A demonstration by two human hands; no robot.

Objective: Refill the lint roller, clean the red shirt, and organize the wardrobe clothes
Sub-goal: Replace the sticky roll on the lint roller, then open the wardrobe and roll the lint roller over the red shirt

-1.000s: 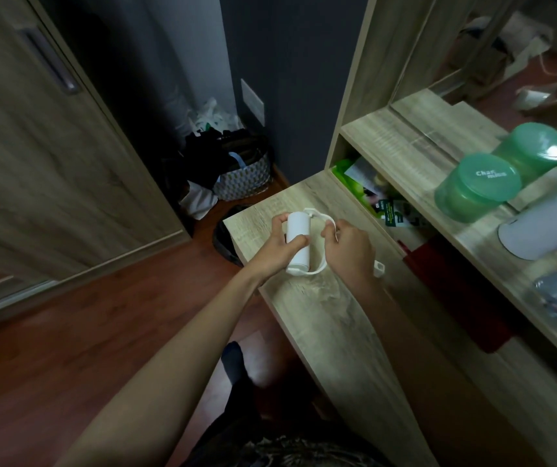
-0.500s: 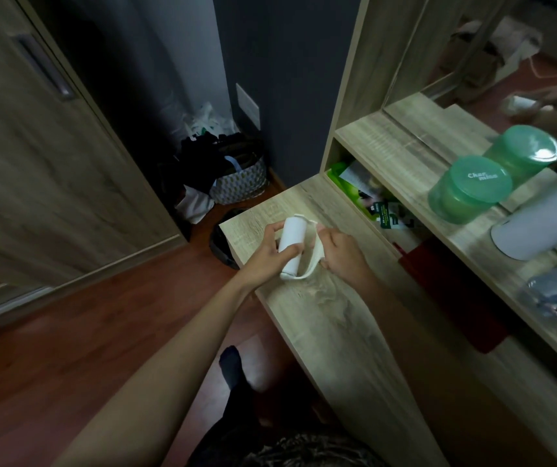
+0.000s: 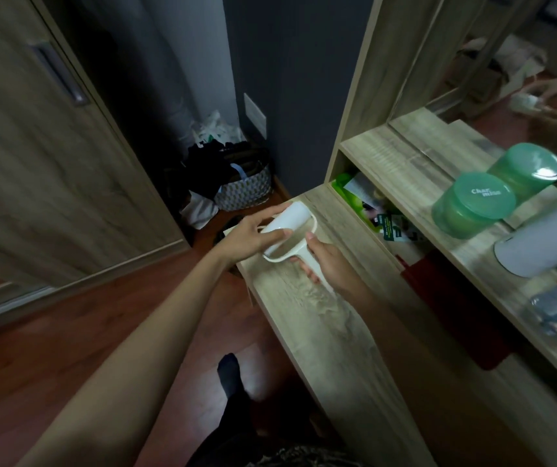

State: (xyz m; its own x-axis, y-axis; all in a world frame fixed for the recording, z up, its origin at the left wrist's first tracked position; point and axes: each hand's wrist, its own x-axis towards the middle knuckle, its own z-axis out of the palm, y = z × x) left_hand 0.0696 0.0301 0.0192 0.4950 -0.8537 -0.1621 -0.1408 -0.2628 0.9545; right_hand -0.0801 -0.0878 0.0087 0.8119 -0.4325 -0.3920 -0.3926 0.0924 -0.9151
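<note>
Over the far end of the wooden dresser top (image 3: 331, 332) I hold a white lint roller. My left hand (image 3: 246, 239) wraps the white paper roll (image 3: 287, 220), which sits inside the roller's curved white frame. The white handle (image 3: 305, 261) is gripped by my right hand (image 3: 329, 264), and it points down toward me. A red cloth (image 3: 452, 318), perhaps the red shirt, lies on the lower shelf to the right of my right arm.
Two green lidded jars (image 3: 472, 203) and a white cylinder (image 3: 540, 244) stand on the upper shelf before a mirror. Packets lie in the open cubby (image 3: 375, 210). A patterned basket (image 3: 245, 188) of dark clothes sits on the floor by the wardrobe door (image 3: 34, 163).
The roller has gone from upright to tilted with the handle toward me. My right hand has moved from the frame's side down onto the handle. My view has drifted slightly.
</note>
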